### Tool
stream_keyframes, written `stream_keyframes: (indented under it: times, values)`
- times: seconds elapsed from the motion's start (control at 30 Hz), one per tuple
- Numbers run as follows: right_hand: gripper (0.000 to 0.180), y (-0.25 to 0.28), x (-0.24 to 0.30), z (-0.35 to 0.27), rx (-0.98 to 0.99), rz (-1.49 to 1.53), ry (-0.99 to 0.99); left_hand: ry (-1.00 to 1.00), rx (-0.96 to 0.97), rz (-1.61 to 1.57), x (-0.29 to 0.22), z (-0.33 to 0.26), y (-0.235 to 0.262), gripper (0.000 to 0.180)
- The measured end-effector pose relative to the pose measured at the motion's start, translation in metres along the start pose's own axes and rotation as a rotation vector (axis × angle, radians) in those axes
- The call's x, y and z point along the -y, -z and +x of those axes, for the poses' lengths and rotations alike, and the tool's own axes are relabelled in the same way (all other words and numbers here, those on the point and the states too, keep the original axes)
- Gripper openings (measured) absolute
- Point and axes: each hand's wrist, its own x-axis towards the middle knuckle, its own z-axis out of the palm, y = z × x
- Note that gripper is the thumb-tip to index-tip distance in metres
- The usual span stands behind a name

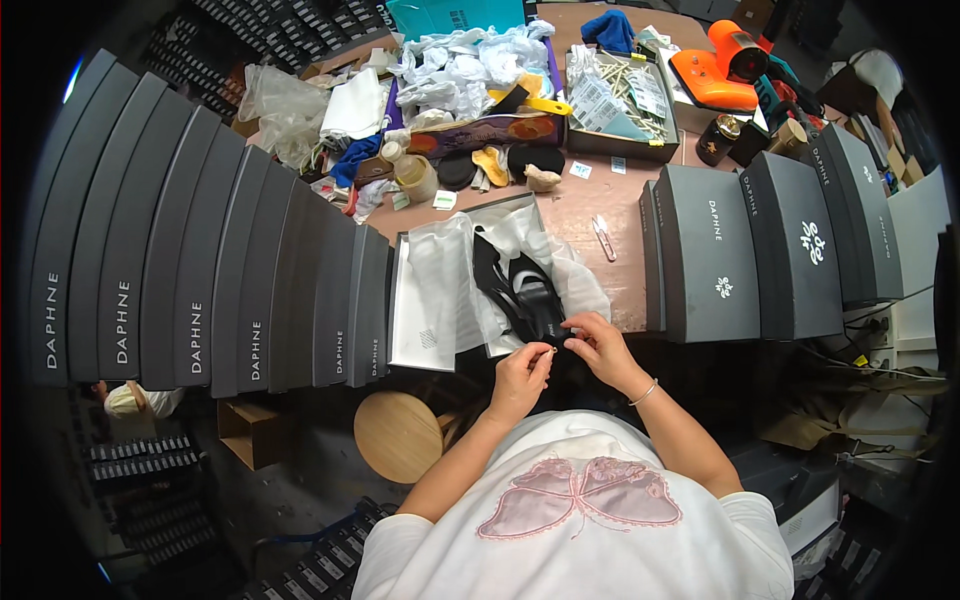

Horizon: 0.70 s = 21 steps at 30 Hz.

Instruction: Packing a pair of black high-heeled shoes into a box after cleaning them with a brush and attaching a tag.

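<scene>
An open grey shoe box (412,330) lined with white tissue paper (445,280) lies at the near edge of the brown table (620,290). A black shoe (525,290) rests in it, its heel end toward me. My left hand (522,375) pinches something small and thin at that heel end. My right hand (598,345) grips the shoe's heel edge from the right, a thin bracelet on its wrist. Both hands meet just in front of the box.
A long row of upright dark grey shoe boxes (200,270) fills the left. More such boxes (770,250) stand on the right. Small snips (604,238) lie on the table. Crumpled white paper (460,65), a tray of tags (620,100), an orange tool (715,65) and a round wooden stool (398,435) are around.
</scene>
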Motion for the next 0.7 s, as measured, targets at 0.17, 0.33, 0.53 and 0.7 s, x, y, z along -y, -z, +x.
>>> stream_keyframes:
  times: [0.17, 0.33, 0.53, 0.7]
  values:
    - [0.025, -0.006, 0.004, -0.002, -0.056, 0.009, 0.008, -0.064, -0.046, 0.144, -0.004, 0.000, -0.002, 0.008]
    - [0.024, -0.009, 0.003, -0.002, -0.041, 0.014, -0.011, 0.049, -0.086, 0.065, -0.010, -0.002, -0.005, 0.010]
    - [0.025, -0.008, 0.005, -0.002, -0.020, 0.035, -0.038, -0.054, -0.100, 0.164, -0.006, -0.001, 0.003, 0.011]
    - [0.025, -0.008, 0.004, -0.002, -0.039, 0.065, -0.038, -0.394, -0.194, 0.394, -0.004, 0.003, 0.003, 0.011]
